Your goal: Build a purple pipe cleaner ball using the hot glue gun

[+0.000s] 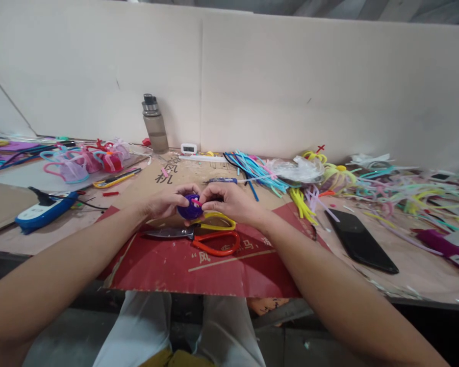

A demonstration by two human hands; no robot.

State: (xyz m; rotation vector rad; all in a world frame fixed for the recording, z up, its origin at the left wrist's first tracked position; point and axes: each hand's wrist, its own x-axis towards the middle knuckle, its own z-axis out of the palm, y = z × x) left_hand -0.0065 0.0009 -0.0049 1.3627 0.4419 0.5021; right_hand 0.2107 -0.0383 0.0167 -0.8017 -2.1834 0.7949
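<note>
Between my two hands is a small round purple piece (188,211), held a little above the scissors. My left hand (169,202) grips it from the left, thumb across its near side. At its right side, my right hand (229,202) pinches a short pink strip (196,202) that lies against the purple piece. The scissors (218,242), with one yellow and one red handle loop, rest on the red cardboard sheet (153,272), blades toward the left. Behind my right hand lies a blue pen-like tool (222,180).
A water bottle (155,127) and a small white digital display (188,149) stand by the back wall. At left are pink woven items (71,169), a box cutter (117,178) and a blue-white device (46,211). Pipe cleaners (258,171) and a black phone (361,239) lie at right.
</note>
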